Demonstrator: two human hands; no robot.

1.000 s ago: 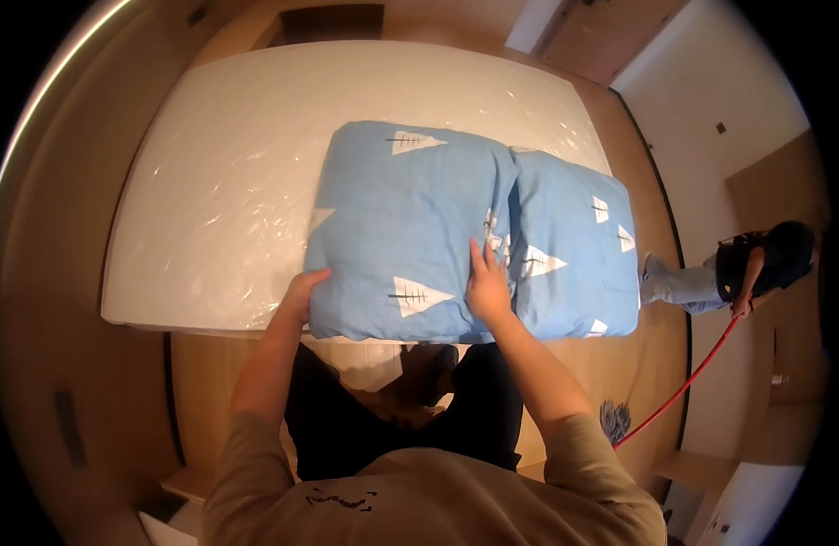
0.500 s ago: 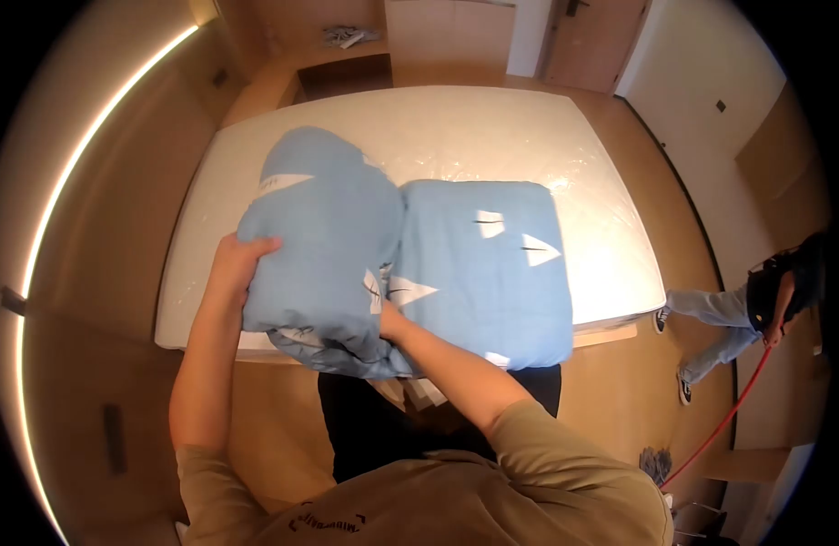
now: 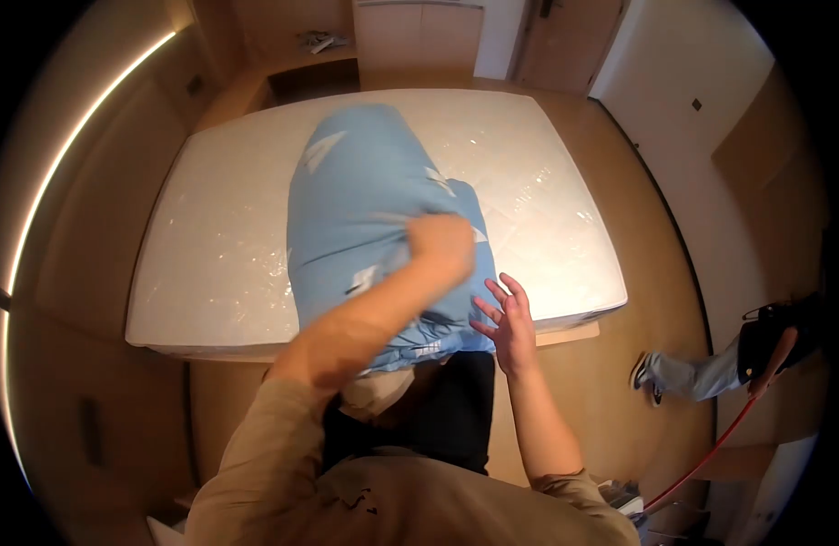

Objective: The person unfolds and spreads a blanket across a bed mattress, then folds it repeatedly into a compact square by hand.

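A light-blue quilt [image 3: 374,182] with white triangle prints lies folded over itself in a thick bundle on the bed. My left hand [image 3: 442,246] reaches across to the bundle's right side, blurred by motion. Its fingers look curled into the fabric, their tips hidden. Just off the quilt's lower right edge, my right hand [image 3: 509,318] is empty, palm turned up and fingers spread. Under the bundle is a white mattress [image 3: 210,218] with a shiny plastic-like cover.
Another person's legs [image 3: 697,373] show on the floor at the right, with a hand on a long red pole [image 3: 702,460]. Beyond the bed are a low cabinet [image 3: 419,45] and a door [image 3: 565,45]. A panelled wall with a light strip runs along the left.
The quilt's left part has been folded over onto its right part. My left hand crossed rightward with it; my right hand left the quilt and opened. The other person's legs shifted.
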